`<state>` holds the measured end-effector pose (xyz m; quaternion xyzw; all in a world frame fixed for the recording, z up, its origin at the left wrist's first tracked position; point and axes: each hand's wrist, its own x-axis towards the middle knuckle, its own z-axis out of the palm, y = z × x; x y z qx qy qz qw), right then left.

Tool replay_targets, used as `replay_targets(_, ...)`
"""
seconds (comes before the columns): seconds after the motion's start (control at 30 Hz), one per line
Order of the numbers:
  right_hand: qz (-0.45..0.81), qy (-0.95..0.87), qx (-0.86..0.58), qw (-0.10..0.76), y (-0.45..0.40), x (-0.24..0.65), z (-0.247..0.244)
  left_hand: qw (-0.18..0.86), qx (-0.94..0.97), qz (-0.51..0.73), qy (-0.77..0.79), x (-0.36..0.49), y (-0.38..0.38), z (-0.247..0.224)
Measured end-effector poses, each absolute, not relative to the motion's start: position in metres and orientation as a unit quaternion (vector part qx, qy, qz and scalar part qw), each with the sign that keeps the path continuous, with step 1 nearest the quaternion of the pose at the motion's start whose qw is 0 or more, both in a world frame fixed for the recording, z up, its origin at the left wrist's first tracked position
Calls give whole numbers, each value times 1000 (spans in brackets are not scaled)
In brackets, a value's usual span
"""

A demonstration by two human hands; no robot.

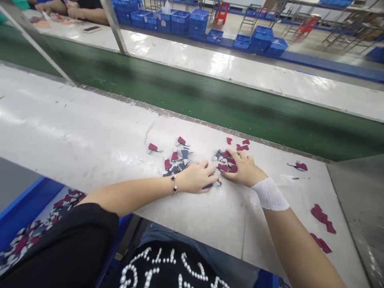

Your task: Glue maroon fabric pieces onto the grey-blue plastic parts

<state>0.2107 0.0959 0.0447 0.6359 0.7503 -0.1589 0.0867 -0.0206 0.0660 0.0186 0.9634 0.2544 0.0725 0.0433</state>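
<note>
My left hand [198,178], with a bracelet at the wrist, lies on the white worktable with bent fingers over a small navy-and-white piece [208,186]; part of that piece is hidden under the fingers. Just to the right, my right hand [244,170], in a white wrist band, has its thumb and fingers apart around a small pile of maroon, navy and white pieces [226,162]. Its fingertips touch the pile's edge. Beyond my left wrist is a loose cluster of similar flat pieces [175,157].
Maroon pieces lie by the far edge [242,147] and on the right [322,218]. A blue bin [30,198] of such pieces stands at lower left. A green conveyor belt [180,92] runs behind the worktable. Another person's hands [75,10] are at upper left.
</note>
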Motion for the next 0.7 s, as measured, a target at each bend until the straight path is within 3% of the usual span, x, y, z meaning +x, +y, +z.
replay_targets(0.47,-167,796,570,116,116,184,43,117,942,150,275,-16,78,12)
replay_targets(0.7,-174,804,565,59,118,185,41,199,862,278,374,-51,69,67)
